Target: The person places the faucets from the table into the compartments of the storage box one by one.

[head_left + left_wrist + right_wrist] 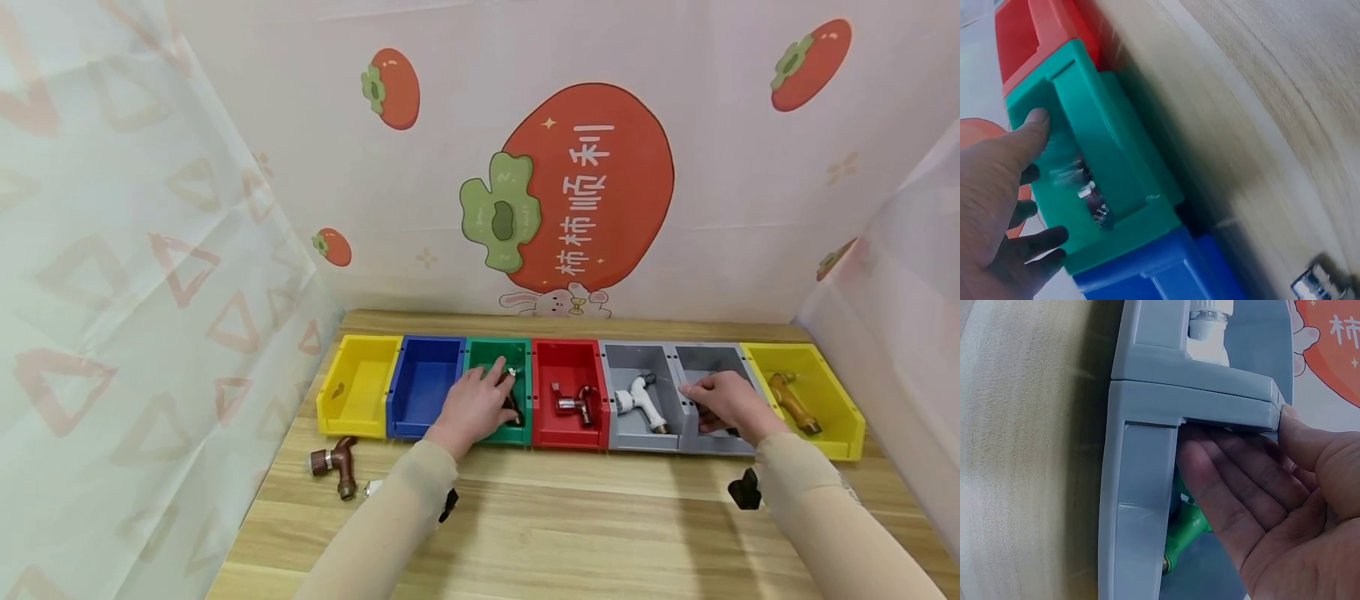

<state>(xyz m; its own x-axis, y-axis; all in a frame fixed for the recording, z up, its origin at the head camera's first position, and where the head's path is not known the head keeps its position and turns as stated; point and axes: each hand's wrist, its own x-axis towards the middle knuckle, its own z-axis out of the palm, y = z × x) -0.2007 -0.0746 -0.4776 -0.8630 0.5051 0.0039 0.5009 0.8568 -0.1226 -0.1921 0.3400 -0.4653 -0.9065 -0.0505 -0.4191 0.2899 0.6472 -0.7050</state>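
My left hand [475, 404] reaches over the green bin [1116, 140], its thumb and fingers spread apart. Inside that bin lies a dark tap with a silvery part [1094, 201], blurred and partly covered by the hand in the head view. My right hand [727, 402] is at the right-hand grey bin [1141, 506]. Its thumb rests on the rim of the side wall and its fingers reach down inside, so the wall is pinched between them. A green tap [1186, 532] lies in this bin below the fingers.
The row also has a yellow bin [327, 400], blue bin [425, 431], red bin [566, 437] with a red tap [576, 403], grey bin with a white tap [641, 402], and yellow bin with a yellow tap [793, 404]. A brown tap [341, 465] lies on the table.
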